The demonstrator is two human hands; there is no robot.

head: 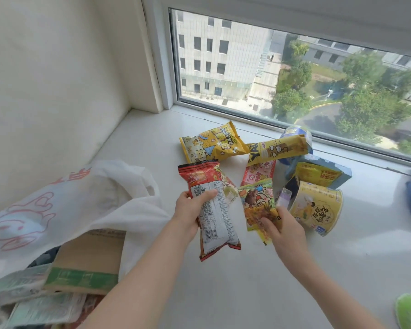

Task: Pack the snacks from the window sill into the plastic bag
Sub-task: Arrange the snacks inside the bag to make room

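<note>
the left hand grips a red-and-white foil snack packet — lifted above the white window sill. the right hand pinches a small yellow-green snack packet in the heap. a white plastic bag lies at the sill's left edge.

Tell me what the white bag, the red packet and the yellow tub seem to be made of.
White bag: looks like soft matte fabric-like plastic or non-woven, since it drapes in folds without glare.
Red packet, gripped by the left hand: glossy plastic film, with crinkles and crimped ends.
Yellow tub: probably printed paperboard or plastic, rigid and round with a slight sheen; cannot tell which.
</note>
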